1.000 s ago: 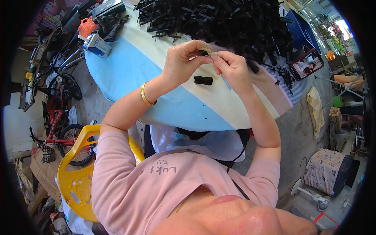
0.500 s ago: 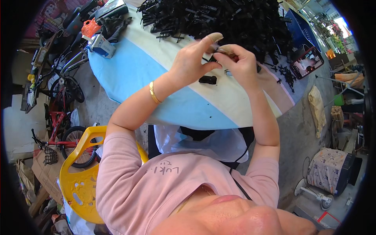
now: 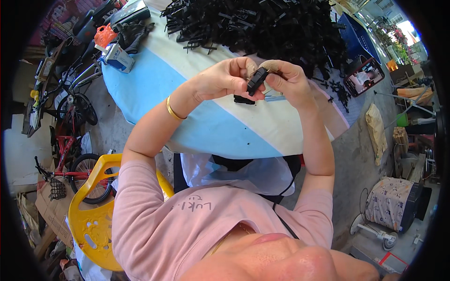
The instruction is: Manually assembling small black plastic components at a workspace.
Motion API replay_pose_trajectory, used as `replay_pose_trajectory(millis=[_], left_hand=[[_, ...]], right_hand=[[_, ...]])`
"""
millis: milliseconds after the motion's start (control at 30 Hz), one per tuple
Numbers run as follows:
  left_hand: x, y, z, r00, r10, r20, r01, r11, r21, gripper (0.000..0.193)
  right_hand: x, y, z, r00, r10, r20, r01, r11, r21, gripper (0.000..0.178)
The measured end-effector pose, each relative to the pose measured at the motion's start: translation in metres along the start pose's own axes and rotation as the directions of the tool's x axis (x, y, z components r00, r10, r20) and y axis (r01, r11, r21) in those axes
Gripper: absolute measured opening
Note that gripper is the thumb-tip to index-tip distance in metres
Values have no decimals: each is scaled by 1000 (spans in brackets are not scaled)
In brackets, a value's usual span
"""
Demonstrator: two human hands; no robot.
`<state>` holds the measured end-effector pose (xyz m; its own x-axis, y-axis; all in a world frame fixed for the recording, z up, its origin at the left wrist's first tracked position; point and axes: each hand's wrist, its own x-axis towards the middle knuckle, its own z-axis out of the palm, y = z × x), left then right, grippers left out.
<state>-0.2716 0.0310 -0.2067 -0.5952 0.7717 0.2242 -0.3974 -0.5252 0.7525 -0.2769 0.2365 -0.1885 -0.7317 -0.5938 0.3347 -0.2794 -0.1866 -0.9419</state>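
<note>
A small oblong black plastic part point(image 3: 257, 82) is held up above the table between my two hands. My left hand point(image 3: 227, 80) grips it from the left, thumb along its lower side. My right hand point(image 3: 289, 80) pinches around its upper right end; the fingertips there wear tan coverings. Under my left fingers a second black part point(image 3: 243, 100) lies on the cloth, partly hidden. A large heap of black plastic parts point(image 3: 262, 28) covers the far side of the table.
The table has a blue and cream cloth point(image 3: 150, 89). A phone point(image 3: 364, 77) leans at the right, near a blue crate point(image 3: 358, 40) and small black pieces point(image 3: 340, 93). At the left stand a blue-white carton point(image 3: 118, 57) and dark gloves point(image 3: 133, 35). A yellow chair point(image 3: 96, 210) is beside me.
My hands have turned and come closer together, bringing the black plastic part into plain view between them. My left hand's fingers have curled in around it. The view has shifted slightly.
</note>
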Motion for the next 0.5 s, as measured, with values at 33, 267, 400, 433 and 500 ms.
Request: replay_pose_trajectory(millis=[33,267,400,433,500], left_hand=[[0,-1,3,1000,-4,-1,4,1000,-5,36],[-2,2,17,947,44,-317,38,968,246,19],[-2,-3,16,872,279,-401,-32,852,523,17],[0,-4,15,849,347,-399,-65,817,573,18],[2,-4,21,834,386,-393,-66,778,625,18]], right_hand=[[0,1,0,999,-39,7,39,999,-38,23],[-1,-6,10,998,-48,-46,35,965,-261,17],[-4,-3,13,967,42,-250,-103,967,-235,14],[-5,-2,12,971,47,-235,-123,940,-318,15],[-5,-3,16,974,48,-222,-131,918,-374,14]])
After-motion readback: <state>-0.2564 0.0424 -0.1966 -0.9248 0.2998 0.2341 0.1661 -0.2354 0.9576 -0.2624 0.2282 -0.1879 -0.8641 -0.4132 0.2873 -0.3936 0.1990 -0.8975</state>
